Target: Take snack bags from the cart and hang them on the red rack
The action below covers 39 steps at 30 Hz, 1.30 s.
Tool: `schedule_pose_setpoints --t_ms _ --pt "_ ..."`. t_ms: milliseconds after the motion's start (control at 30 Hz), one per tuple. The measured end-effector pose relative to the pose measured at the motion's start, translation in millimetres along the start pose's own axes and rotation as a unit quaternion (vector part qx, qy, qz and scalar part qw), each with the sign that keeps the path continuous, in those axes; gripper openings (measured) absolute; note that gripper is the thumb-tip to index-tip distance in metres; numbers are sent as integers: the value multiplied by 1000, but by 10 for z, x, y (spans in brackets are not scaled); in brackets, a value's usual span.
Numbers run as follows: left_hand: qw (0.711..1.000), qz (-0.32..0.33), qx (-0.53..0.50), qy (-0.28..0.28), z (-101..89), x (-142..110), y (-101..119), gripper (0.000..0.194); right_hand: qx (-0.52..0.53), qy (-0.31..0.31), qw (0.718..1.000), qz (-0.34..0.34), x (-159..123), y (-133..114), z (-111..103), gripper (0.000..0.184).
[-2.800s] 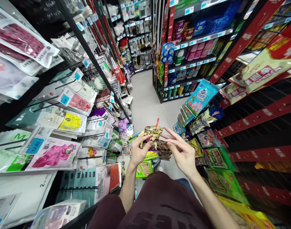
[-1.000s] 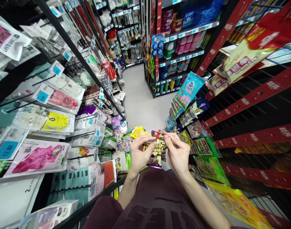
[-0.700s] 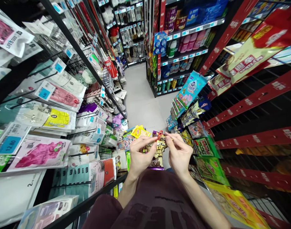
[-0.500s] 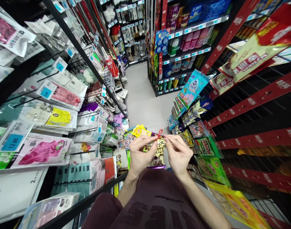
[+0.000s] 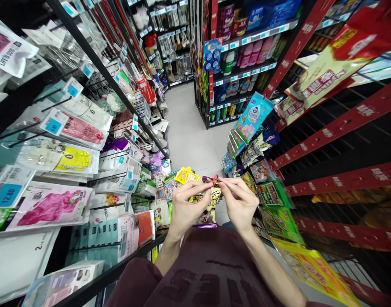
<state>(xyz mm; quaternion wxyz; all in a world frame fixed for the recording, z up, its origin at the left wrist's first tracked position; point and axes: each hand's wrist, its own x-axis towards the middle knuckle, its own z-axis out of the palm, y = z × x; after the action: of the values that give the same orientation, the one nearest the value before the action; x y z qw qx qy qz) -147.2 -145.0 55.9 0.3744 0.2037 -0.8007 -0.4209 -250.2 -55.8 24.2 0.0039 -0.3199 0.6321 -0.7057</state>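
Left hand (image 5: 189, 204), pinched on thin red plastic loop (image 5: 214, 182), likely to steady it; right hand (image 5: 242, 202), just beside, grip unclear; below, between hands, glossy purple-and-cream foil packet (image 5: 210, 209), apparently hung from above.

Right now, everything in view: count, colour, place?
red loop: 1, red, lower centre
snack packets: unclear count, purple-gold, below red loop
yellow packet: 1, yellow, left of red loop
glove packs: several, pink or yellow, left
hanging bag: 1+, light blue, right
cream bags: 2+, cream-red, upper right
green packs: 2+, green, right
pink bottles: several, pink, upper centre
price tags: many, blue-white, throughout
other stock: many, mixed colours, both sides
floor: 1, grey, centre
shirt: 1, maroon, bottom
left hand: 1, bare, at red loop
right hand: 1, bare, beside it
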Motion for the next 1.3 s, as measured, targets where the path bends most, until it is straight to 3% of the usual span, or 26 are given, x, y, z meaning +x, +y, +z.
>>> schedule_pose_setpoints --t_ms 333,767,1033,1300 --pt "1000 11 1 -7 -5 30 29 22 4 -21 999 48 45 -47 -6 17" --pt "998 -18 -67 13 28 2 -78 22 21 -60 998 10 69 -4 -18 22" --pt "997 15 -51 61 44 -45 -127 22 49 -104 993 -28 70 17 -51 23" --pt "991 74 -24 105 86 -93 -264 23 5 -110 993 -48 17 18 7 28"
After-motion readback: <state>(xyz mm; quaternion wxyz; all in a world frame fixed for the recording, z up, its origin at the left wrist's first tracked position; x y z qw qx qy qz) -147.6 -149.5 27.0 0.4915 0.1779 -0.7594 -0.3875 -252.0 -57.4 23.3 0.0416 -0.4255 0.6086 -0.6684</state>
